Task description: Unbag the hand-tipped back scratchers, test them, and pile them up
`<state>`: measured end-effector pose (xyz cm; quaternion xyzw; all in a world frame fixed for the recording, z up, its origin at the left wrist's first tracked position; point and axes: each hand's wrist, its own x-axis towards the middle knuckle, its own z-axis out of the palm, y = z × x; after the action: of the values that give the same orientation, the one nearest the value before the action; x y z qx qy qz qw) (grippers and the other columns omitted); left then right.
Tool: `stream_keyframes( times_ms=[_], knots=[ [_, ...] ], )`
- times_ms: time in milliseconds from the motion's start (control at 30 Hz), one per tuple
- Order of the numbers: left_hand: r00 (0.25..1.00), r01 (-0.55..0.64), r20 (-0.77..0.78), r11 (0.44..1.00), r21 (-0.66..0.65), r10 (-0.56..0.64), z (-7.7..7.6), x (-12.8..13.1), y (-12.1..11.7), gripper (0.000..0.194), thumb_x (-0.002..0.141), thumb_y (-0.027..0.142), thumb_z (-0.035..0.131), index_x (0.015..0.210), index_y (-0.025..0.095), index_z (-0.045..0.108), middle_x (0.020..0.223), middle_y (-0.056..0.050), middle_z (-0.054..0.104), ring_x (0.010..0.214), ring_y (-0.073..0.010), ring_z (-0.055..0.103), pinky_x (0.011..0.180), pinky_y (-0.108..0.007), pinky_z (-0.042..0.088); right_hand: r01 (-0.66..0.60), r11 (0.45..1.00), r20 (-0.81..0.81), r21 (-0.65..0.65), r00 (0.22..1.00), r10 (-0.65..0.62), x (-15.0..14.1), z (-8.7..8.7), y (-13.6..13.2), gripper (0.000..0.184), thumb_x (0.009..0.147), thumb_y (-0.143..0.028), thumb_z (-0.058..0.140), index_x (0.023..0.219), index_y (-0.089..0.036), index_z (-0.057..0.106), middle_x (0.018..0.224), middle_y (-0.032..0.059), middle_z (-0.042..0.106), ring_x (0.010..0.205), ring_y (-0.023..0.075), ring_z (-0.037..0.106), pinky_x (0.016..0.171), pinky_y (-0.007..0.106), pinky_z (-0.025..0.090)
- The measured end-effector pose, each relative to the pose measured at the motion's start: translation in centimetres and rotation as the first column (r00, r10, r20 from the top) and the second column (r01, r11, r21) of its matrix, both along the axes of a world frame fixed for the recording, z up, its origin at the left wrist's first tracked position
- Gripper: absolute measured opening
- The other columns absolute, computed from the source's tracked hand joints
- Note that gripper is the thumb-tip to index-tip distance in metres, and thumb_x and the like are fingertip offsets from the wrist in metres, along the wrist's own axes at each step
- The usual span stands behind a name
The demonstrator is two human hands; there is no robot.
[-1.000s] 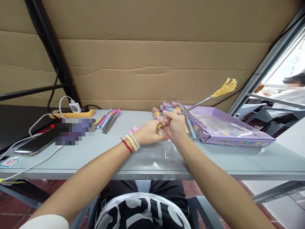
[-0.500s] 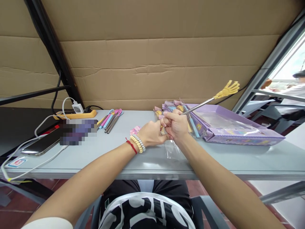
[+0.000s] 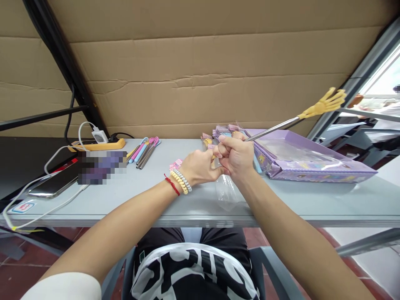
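A back scratcher with a thin silver rod and a yellow hand-shaped head points up and to the right. My right hand is closed round its rod. Pressed up against it, my left hand has its fingers curled on the near end, where a bit of yellow shows; the rest of that end is hidden. Below my hands a clear plastic bag lies on the grey table. A pink card shows beside my left wrist.
Behind my hands lie several packaged back scratchers. An open purple box stands at the right. To the left are several coloured rods, a yellow power strip, white cables and a dark phone. Cardboard walls the back.
The yellow head has moved farther right and up, and more silver rod shows beyond my right hand. My right hand has shifted slightly right. The view has tilted a little.
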<state>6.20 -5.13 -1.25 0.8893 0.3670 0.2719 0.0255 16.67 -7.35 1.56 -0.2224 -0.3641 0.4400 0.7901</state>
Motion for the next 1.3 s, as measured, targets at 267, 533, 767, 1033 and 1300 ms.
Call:
stream_keyframes(
  times_ms=[267, 533, 767, 1033, 1300],
  knots=[
    [0.999, 0.036, 0.027, 0.999, 0.034, -0.036, 0.5, 0.1, -0.2, 0.044, 0.076, 0.057, 0.054, 0.092, 0.017, 0.065, 0.061, -0.003, 0.058, 0.058, -0.0213, 0.058, 0.055, -0.031, 0.034, 0.03, 0.999, 0.022, 0.044, 0.999, -0.031, 0.2, 0.4, -0.4, 0.062, 0.053, -0.007, 0.069, 0.053, -0.02, 0.009, 0.038, -0.0117, 0.017, 0.031, 0.0009, 0.02, 0.032, 0.02, 0.027],
    [0.998, 0.054, 0.039, 0.996, 0.066, -0.057, 0.9, 0.3, -0.2, 0.035, 0.077, 0.051, 0.053, 0.076, 0.019, 0.064, 0.056, -0.002, 0.054, 0.053, -0.0167, 0.051, 0.052, -0.03, 0.029, 0.099, 0.993, 0.088, 0.063, 0.991, -0.104, 0.4, 0.7, -0.8, 0.064, 0.058, -0.012, 0.071, 0.059, -0.021, 0.008, 0.038, -0.0123, 0.014, 0.031, 0.0014, 0.019, 0.032, 0.02, 0.03],
    [0.994, 0.079, 0.071, 0.997, 0.027, -0.081, 1.5, 0.1, -0.4, 0.038, 0.074, 0.054, 0.057, 0.062, 0.018, 0.055, 0.056, -0.002, 0.051, 0.055, -0.0161, 0.05, 0.052, -0.029, 0.028, 0.155, 0.982, 0.161, 0.107, 0.972, -0.171, 0.3, 1.2, -2.0, 0.064, 0.061, -0.017, 0.074, 0.058, -0.021, 0.011, 0.04, -0.0115, 0.012, 0.032, 0.002, 0.019, 0.033, 0.02, 0.027],
    [0.928, 0.361, 0.158, 0.919, -0.156, -0.338, 2.7, -0.6, -0.4, 0.056, 0.069, 0.052, 0.063, 0.052, 0.019, 0.022, 0.051, 0.005, 0.024, 0.051, -0.0068, 0.03, 0.052, -0.024, 0.02, 0.042, 0.96, 0.209, 0.276, 0.973, -0.103, -0.2, 1.5, -3.5, 0.067, 0.059, -0.012, 0.075, 0.052, -0.017, 0.009, 0.042, -0.0096, 0.011, 0.036, 0.0009, 0.019, 0.037, 0.02, 0.022],
    [0.784, 0.593, 0.333, 0.474, -0.651, -0.524, 2.2, -2.0, -0.3, 0.032, 0.057, 0.014, 0.057, 0.05, 0.02, 0.026, 0.045, 0.007, 0.025, 0.041, -0.0057, 0.025, 0.04, -0.024, 0.019, -0.161, 0.945, 0.35, 0.284, 0.935, 0.055, -0.2, 1.2, -4.6, 0.074, 0.054, -0.015, 0.079, 0.049, -0.017, 0.005, 0.041, -0.0093, 0.009, 0.035, 0.0011, 0.016, 0.033, 0.019, 0.022]
  ],
)
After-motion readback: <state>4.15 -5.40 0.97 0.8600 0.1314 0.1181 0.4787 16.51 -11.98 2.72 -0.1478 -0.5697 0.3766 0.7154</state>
